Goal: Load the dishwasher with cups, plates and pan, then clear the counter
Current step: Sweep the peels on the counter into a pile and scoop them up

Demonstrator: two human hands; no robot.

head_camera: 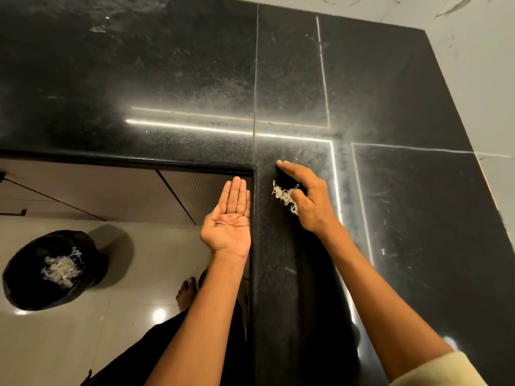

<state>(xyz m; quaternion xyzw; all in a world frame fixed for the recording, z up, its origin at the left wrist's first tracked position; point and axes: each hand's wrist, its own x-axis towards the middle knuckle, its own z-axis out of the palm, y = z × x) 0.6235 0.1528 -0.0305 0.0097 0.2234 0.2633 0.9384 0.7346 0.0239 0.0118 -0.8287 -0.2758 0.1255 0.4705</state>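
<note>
Nearest, a bare foot (186, 291) stands on the glossy tiled floor (83, 338). To the left sits a bin lined with a black bag (53, 270), pale shreds lying inside. Farther on, the left hand (227, 227) lies flat, palm up and fingers straight, held against the edge of the black stone counter (167, 79). Just right of it, the right hand (306, 196) rests on the counter, fingers loosely bent over a small heap of pale food scraps (282, 196), touching them.
</note>
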